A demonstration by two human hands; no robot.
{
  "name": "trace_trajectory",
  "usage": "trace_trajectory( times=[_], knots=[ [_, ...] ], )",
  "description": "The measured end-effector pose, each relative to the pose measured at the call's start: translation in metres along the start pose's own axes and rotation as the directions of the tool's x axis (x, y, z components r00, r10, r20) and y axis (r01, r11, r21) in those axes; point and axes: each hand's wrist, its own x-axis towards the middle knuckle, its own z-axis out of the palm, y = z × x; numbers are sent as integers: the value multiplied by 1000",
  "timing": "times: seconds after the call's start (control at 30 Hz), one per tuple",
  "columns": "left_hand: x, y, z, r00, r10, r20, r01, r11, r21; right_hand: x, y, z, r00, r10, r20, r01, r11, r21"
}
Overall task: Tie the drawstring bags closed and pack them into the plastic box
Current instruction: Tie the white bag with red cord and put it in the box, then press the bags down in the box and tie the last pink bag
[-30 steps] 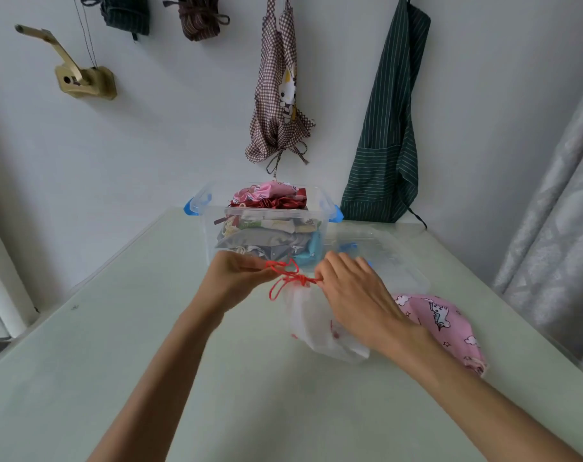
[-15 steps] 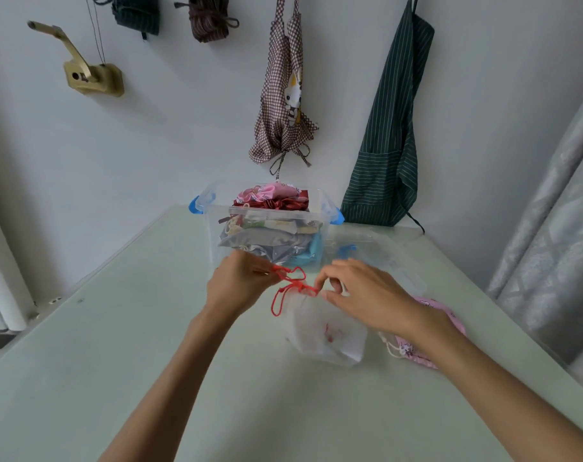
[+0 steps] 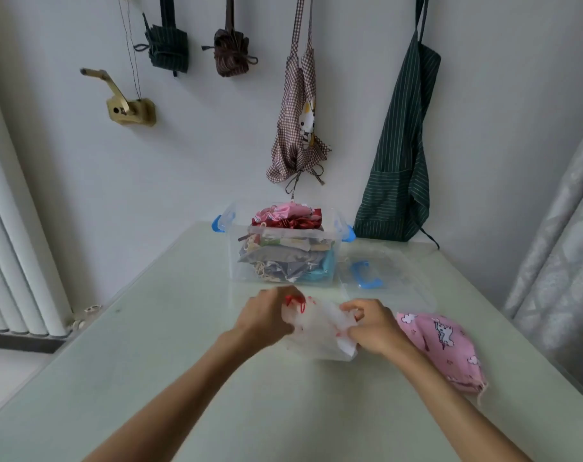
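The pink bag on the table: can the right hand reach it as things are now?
Probably yes, though not freely. The pink bag lies just beside the right hand with nothing between them, but that hand has its grip on the white bag, which the left hand also holds.

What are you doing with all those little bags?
A person is holding a white drawstring bag with a red cord on the table. The left hand grips its corded end, the right hand its other end. The clear plastic box behind is piled with bags. A pink bag lies at the right.
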Motion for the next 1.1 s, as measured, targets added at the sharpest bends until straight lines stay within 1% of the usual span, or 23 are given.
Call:
trace_trajectory(
  times=[0.07,0.1,0.17,0.2,0.27,0.3,0.33,0.37,0.43,0.47,0.5,0.57,0.6,0.63,0.67,0.7,0.73,0.77,0.87,0.9,0.97,1.0,1.1],
  knots=[
    [16,2,-34,987,13,-159,-28,995,-92,13,-20,-19,981,-154,-122,163,984,75],
    [26,3,-52,974,5,-225,-40,988,-152,21,-31,-30,949,-241,-204,268,956,117],
    [58,0,-88,943,-1,-332,-83,967,-240,50,-64,-50,848,-384,-366,467,868,170],
    [73,-2,-101,930,1,-367,-105,959,-264,63,-78,-57,792,-433,-431,536,831,150],
    [113,-9,-118,906,-10,-423,-121,952,-282,102,-105,-60,708,-475,-523,587,808,60],
    [132,-15,-121,898,-17,-441,-110,959,-260,122,-113,-57,690,-489,-534,585,811,15],
    [139,-21,-119,899,-42,-435,-58,975,-214,130,-112,-50,706,-498,-504,560,828,-34],
    [161,-37,-112,914,-75,-399,18,989,-144,157,-111,-38,746,-505,-434,519,849,-98],
    [171,-60,-94,964,-136,-230,152,987,54,169,-100,-25,870,-448,-206,391,882,-263],
    [179,-72,-84,975,-150,-166,176,972,155,178,-96,-22,905,-399,-148,343,889,-303],
    [186,-81,-79,982,-136,-132,166,952,258,184,-96,-22,906,-394,-153,327,883,-338],
    [198,-88,-79,999,-22,-50,41,911,410,192,-102,-29,840,-507,-194,397,817,-418],
    [204,-87,-79,999,24,44,-41,900,435,196,-105,-30,823,-550,-138,451,783,-429],
    [209,-82,-81,987,32,157,-95,905,414,199,-110,-32,830,-557,-22,500,760,-415],
    [214,-78,-82,964,-7,267,-95,925,368,202,-113,-30,848,-512,133,518,752,-407],
    [220,-75,-80,927,-68,368,-64,940,335,206,-114,-28,856,-436,276,515,757,-401],
    [225,-72,-80,885,-136,445,-23,943,333,211,-115,-26,858,-353,374,490,781,-388],
    [231,-72,-76,839,-210,502,18,933,360,217,-116,-24,858,-281,429,450,814,-367],
    [241,-78,-68,741,-333,584,66,901,429,235,-120,-19,841,-166,515,392,843,-368],
    [244,-83,-66,728,-358,584,90,895,437,240,-120,-17,836,-147,529,385,844,-373],
    [245,-86,-61,731,-368,574,89,886,455,249,-116,-12,840,-147,523,366,864,-345],
    [245,-84,-60,741,-372,559,99,884,458,251,-113,-10,856,-172,488,354,882,-311],
    [239,-68,-64,831,-313,460,139,917,373,241,-107,-12,910,-291,295,359,909,-210]
  ],
)
